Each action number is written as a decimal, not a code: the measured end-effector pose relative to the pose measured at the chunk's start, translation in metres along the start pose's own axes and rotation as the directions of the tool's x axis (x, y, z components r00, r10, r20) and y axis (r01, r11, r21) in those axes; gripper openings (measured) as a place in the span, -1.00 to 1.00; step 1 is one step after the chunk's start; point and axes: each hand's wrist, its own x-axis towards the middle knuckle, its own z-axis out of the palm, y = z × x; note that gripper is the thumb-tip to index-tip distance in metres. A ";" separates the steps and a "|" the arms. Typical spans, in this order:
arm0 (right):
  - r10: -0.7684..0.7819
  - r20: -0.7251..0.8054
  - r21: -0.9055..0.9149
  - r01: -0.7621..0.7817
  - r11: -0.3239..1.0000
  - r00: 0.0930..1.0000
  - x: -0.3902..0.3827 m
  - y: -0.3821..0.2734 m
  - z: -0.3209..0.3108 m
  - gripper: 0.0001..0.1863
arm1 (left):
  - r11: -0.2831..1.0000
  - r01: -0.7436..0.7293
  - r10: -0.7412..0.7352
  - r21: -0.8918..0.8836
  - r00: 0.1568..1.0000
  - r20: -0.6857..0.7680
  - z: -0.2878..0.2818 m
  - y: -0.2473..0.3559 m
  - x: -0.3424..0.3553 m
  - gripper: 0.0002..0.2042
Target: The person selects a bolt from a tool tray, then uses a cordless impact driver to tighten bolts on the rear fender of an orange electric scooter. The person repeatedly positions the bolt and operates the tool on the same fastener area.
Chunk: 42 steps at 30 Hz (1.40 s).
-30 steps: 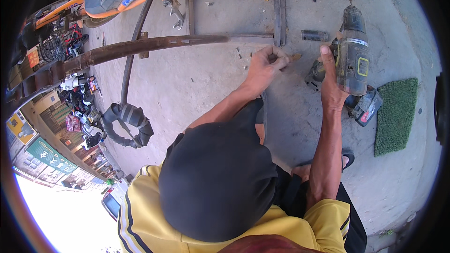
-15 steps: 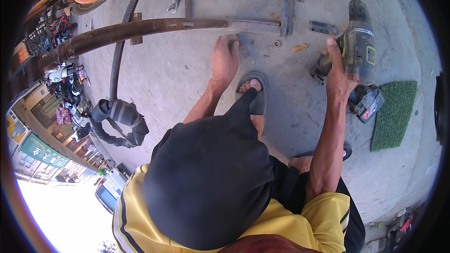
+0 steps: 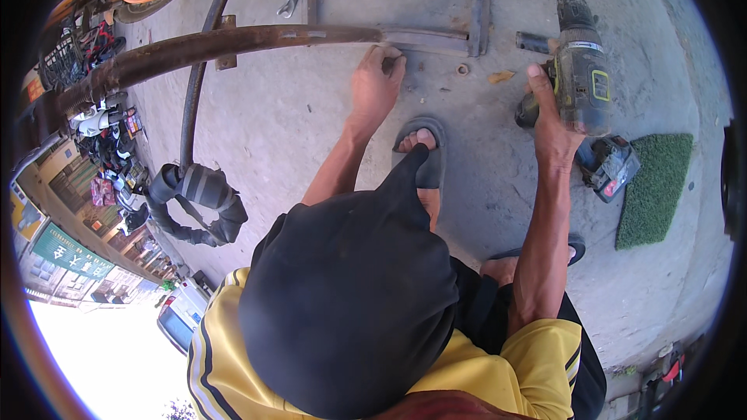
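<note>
While the right hand (image 3: 554,120) grips the cordless drill (image 3: 580,82), bit pointing away, the left hand (image 3: 373,89) pinches something tiny by the rusty pipe (image 3: 226,45).

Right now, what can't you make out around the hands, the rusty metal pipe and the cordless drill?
Head view only:
- Left hand fingertips curl over something small beside the rusty metal pipe; too small to identify.
- Right hand covers the dark cordless drill's grip.
- Black head covering hides the lap.
- Pipe's far end is lost toward the left rim.

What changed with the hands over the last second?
The left hand left the spot near the drill and moved left along the ground to the end of the rusty pipe, fingers touching it. The right hand stayed gripping the cordless drill.
</note>
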 end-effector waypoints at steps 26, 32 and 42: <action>0.367 0.683 0.128 -0.598 0.791 0.631 0.004 -0.032 -0.033 -0.54 | 0.086 0.294 0.036 -0.952 0.954 0.298 -0.026 0.081 0.010 -0.87; 0.326 0.731 0.145 -0.604 0.784 0.599 0.009 -0.038 -0.033 -0.53 | 0.037 0.333 0.027 -0.942 0.942 0.334 -0.031 0.086 0.017 -0.87; 0.115 0.696 -0.028 -0.133 0.991 0.709 0.010 -0.033 -0.043 -0.54 | 0.256 0.285 0.045 -0.924 0.951 0.306 -0.030 0.083 0.020 -0.88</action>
